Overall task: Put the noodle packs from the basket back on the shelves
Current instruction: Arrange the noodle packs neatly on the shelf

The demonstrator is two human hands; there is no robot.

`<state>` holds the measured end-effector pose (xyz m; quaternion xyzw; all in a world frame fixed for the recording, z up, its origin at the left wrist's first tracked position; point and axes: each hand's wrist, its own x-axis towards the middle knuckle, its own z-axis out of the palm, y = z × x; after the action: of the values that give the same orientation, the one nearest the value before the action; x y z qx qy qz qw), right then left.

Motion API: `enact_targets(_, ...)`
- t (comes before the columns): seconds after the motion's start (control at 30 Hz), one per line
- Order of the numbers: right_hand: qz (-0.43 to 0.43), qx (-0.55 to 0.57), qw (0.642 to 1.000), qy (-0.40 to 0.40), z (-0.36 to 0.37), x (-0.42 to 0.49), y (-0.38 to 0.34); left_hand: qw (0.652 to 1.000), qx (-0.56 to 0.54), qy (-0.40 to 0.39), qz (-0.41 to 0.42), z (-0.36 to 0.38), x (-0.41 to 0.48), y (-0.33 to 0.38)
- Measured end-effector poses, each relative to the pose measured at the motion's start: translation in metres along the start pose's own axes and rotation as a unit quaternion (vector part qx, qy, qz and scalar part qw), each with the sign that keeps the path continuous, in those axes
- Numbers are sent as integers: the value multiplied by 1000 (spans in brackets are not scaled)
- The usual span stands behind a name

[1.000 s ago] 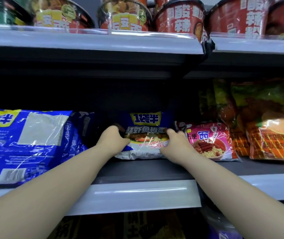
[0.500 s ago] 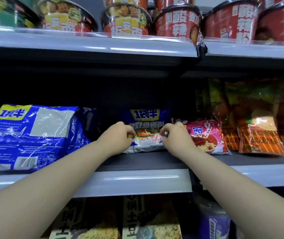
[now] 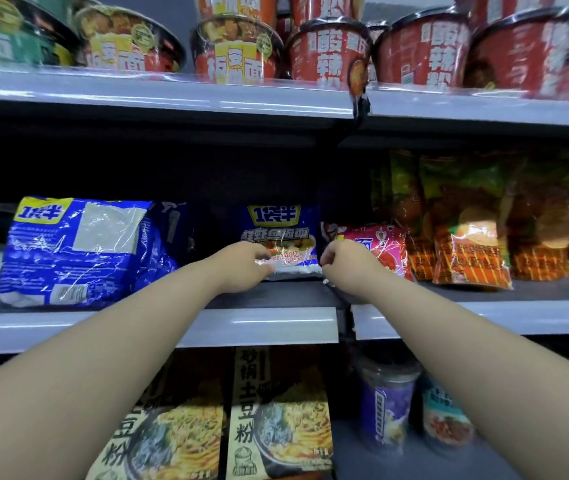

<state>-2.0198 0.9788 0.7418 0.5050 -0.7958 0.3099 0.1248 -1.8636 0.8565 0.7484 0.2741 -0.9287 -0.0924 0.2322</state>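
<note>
Head view: the left hand (image 3: 245,263) is pinching the blue noodle pack (image 3: 285,230) at its lower left edge. The right hand (image 3: 347,263) is curling at the pack's right corner, grip unclear. The pack is standing on the middle shelf (image 3: 269,327) between a blue multipack (image 3: 79,251) and a pink pack (image 3: 380,242).

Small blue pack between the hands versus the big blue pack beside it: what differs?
The big blue pack is far larger than the small blue pack. The big blue pack shows a grey panel and barcode; the small blue pack a food picture. The left hand grips the small blue pack; the big blue pack lies untouched. Both carry the same yellow logo.
</note>
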Motion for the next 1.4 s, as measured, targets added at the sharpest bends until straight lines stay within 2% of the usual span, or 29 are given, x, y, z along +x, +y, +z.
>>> enact_targets(0.13, 1, 3, 1000, 1, -7, -4, 24, 999, -32, -7, 18, 17, 12, 29)
enact_targets(0.23, 39, -7, 995, 90, -12, -4, 41, 998, -57, -13, 35, 31, 24, 45)
enact_targets(0.33, 137, -80, 976, 151, -21, -5, 54, 997, -62, -18, 49, 40, 32, 57)
enact_targets(0.43, 197, -26, 975, 98, -24, 2, 69, 993, -102, -11, 64, 46, 43, 67)
enact_targets(0.67, 88, 116, 987, 68, -24, 13, 90, 975, -202, 40, 80, 68, 57, 73)
enact_targets(0.8, 117, 174, 976, 59, -24, 18, 99, 969, -231, 55, 68, 68, 64, 70)
enact_targets(0.9, 164, 178, 969, 51, -22, 22, 101, 968, -245, 43, 46, 72, 64, 70)
enact_targets(1.03, 237, 163, 958, 19, -22, 23, 98, 983, -177, 21, 50, 76, 64, 71)
enact_targets(1.2, 207, 172, 963, -21, -22, 21, 106, 979, -199, -17, 48, 79, 68, 69)
enact_targets(1.3, 200, 189, 961, -6, -20, 23, 106, 975, -217, -16, 53, 78, 69, 69)
enact_targets(1.4, 194, 157, 968, -6, -21, 24, 104, 979, -192, -13, 61, 76, 65, 74)
